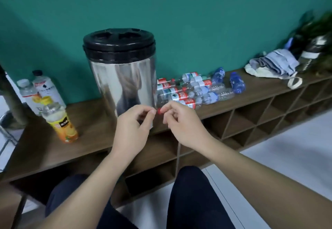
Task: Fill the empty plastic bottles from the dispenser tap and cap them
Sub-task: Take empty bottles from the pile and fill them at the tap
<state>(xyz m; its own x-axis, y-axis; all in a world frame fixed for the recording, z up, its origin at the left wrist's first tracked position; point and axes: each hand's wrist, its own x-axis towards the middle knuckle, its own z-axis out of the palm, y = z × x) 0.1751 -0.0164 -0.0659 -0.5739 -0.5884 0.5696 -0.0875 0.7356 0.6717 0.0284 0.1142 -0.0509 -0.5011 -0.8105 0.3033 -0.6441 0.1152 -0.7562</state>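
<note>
On the bench (89, 121), the dispenser (122, 78) stands before me; upright bottles (59, 121) to its left, a bottle heap (197, 90) right, perhaps touching it.

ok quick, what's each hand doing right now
left hand: fingers curled, pinching the red cap.
right hand: fingers curled, pinching the same red cap.

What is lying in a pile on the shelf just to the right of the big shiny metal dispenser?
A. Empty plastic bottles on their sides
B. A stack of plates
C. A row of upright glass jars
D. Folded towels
A: a heap of empty plastic bottles with red, green and blue labels lies on its side beside the metal dispenser on the wooden shelf.
</note>
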